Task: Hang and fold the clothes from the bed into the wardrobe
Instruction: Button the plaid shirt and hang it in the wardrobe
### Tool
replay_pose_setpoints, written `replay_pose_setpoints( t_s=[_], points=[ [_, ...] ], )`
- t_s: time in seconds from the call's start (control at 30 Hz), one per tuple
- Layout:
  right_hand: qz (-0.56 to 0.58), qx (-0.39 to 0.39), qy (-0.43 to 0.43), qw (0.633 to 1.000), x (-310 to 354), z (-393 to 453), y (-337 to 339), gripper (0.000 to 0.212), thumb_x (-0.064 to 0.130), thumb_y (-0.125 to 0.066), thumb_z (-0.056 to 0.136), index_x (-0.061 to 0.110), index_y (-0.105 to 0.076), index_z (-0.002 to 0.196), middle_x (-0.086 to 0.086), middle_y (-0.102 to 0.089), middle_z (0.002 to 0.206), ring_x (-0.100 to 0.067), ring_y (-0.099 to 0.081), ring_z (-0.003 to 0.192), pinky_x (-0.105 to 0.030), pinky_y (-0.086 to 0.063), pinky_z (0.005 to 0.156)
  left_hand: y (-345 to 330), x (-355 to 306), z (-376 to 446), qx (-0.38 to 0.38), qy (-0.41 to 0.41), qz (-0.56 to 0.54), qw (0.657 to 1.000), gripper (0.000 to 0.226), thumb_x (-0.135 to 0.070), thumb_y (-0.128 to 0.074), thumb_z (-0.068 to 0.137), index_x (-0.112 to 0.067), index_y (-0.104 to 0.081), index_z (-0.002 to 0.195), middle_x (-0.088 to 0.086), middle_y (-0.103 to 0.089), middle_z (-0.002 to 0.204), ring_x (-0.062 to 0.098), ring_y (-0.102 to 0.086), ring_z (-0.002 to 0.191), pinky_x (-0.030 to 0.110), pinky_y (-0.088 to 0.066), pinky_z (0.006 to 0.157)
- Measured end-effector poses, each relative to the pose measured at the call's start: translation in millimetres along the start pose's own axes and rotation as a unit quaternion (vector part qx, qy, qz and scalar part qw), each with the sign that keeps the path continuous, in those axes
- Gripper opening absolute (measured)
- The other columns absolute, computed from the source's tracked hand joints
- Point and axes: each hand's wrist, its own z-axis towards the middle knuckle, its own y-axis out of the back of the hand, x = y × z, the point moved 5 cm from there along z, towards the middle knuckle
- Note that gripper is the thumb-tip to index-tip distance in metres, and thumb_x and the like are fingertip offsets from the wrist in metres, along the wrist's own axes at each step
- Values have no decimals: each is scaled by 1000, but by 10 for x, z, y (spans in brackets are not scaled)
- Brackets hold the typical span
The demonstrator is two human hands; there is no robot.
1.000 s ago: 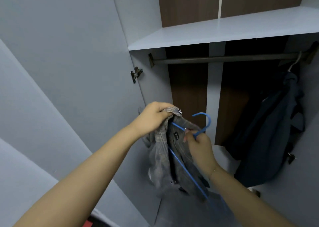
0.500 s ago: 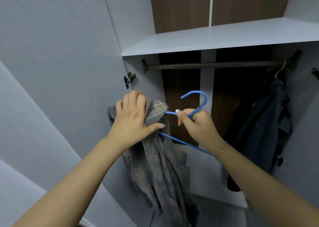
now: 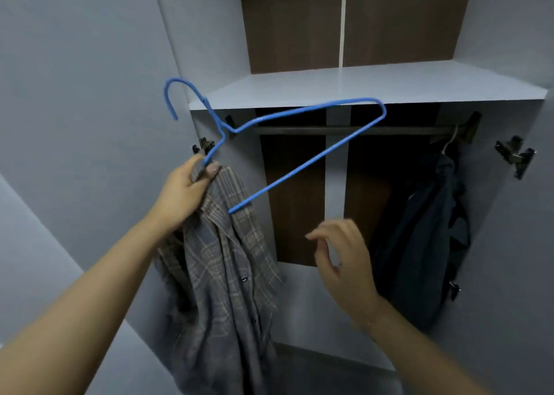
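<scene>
Shirt and hanger at the open wardrobe

My left hand point(image 3: 183, 193) grasps the grey plaid button-up shirt point(image 3: 224, 277) together with the thin blue wire hanger point(image 3: 302, 166), hook tipped left, in front of the dark metal wardrobe rail point(image 3: 353, 130). My right hand point(image 3: 341, 259) hovers released, fingers loosely curled, holding nothing. A dark navy garment point(image 3: 425, 244) hangs far right.
</scene>
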Motion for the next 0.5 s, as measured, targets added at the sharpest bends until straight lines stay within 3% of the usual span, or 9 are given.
replay_pose_setpoints(
  t_s=[0.07,0.1,0.17,0.23,0.3,0.37,0.4,0.47,0.5],
  points=[
    [39,109,-174,978,-365,-336,-287,34,12,-62,92,20,-56,124,7,-48,124,-10,-44,116,-32,-42,100,116,-127,8,-5,-6,-41,999,19,-28,-51,100,-21,-53,83,-17,-53,65,-8,-45,57,8,-35,56],
    [72,187,-266,943,-515,-492,-480,56,23,-67,91,21,-42,141,5,-38,140,-10,-34,129,-32,-33,112,157,-204,3,-4,-11,-51,999,19,-26,-51,101,-26,-52,82,-23,-54,62,-9,-46,57,6,-35,57],
    [151,315,-369,861,-600,-731,-874,104,47,-73,81,26,-4,155,9,-9,157,-7,-13,141,-28,-15,117,208,-337,-24,0,-20,-55,998,20,-26,-50,101,-30,-51,82,-27,-51,60,-9,-46,58,6,-35,58],
    [253,356,-395,808,-500,-805,-1267,123,57,-74,73,30,14,153,11,-5,159,-5,-13,142,-28,-17,115,253,-440,-58,6,-31,-62,998,20,-29,-50,101,-29,-50,81,-25,-47,58,-7,-42,56,7,-34,57],
    [329,331,-430,773,-428,-794,-1564,122,47,-76,76,29,19,151,9,-13,159,-1,-23,134,-21,-23,108,318,-502,-100,22,-37,-83,996,20,-32,-50,100,-29,-50,80,-22,-45,58,-4,-39,54,9,-32,55],
    [371,319,-495,718,-455,-817,-1722,113,38,-78,77,28,4,154,11,-29,150,-3,-34,130,-21,-30,103,406,-528,-147,36,-42,-99,994,20,-34,-49,99,-29,-50,80,-20,-42,57,-2,-35,53,11,-31,54],
    [413,327,-530,665,-464,-839,-1750,99,37,-80,75,25,-19,152,12,-43,141,-6,-46,125,-24,-38,100,461,-526,-172,38,-41,-99,994,20,-34,-49,99,-28,-50,80,-19,-42,58,-2,-34,53,11,-31,54],
    [515,342,-569,542,-456,-933,-1769,53,33,-76,76,15,-59,124,-3,-67,115,-21,-66,100,-30,-51,81,585,-498,-227,34,-35,-92,995,19,-32,-49,99,-29,-50,80,-20,-43,58,-2,-36,54,10,-32,55],
    [537,337,-577,515,-471,-997,-1782,41,30,-71,82,9,-64,117,-11,-69,108,-27,-67,94,-33,-52,76,652,-466,-254,30,-28,-90,995,19,-30,-49,100,-29,-50,81,-21,-45,58,-3,-38,54,9,-33,56]
  ],
)
